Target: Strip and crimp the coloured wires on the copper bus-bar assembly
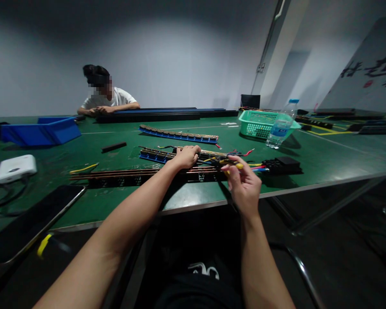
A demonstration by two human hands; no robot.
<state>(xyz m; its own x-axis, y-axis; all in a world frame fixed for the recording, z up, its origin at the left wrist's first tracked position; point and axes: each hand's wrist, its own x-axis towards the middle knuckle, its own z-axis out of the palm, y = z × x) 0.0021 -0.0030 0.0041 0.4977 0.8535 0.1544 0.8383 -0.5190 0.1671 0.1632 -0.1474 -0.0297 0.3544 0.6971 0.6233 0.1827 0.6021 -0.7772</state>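
My left hand [188, 157] rests with curled fingers on a blue-and-black strip with copper-coloured bars [154, 155], and what its fingertips pinch is hidden. My right hand [245, 185] is closed on yellow-handled pliers [236, 165], whose jaws point left toward the strip and are hard to make out. In front of both hands lies a long black rail with copper bars [138, 174]. Red, blue and yellow wires [259, 166] run from near my right hand to a black connector block [282, 165].
Another blue strip [178, 134] lies beyond my hands. A mint-green basket [255, 124] and a water bottle [280, 128] stand at the right. At the left are a blue bin [41, 132], a white box [16, 168] and a phone [35, 219]. A person [107, 96] sits across the table.
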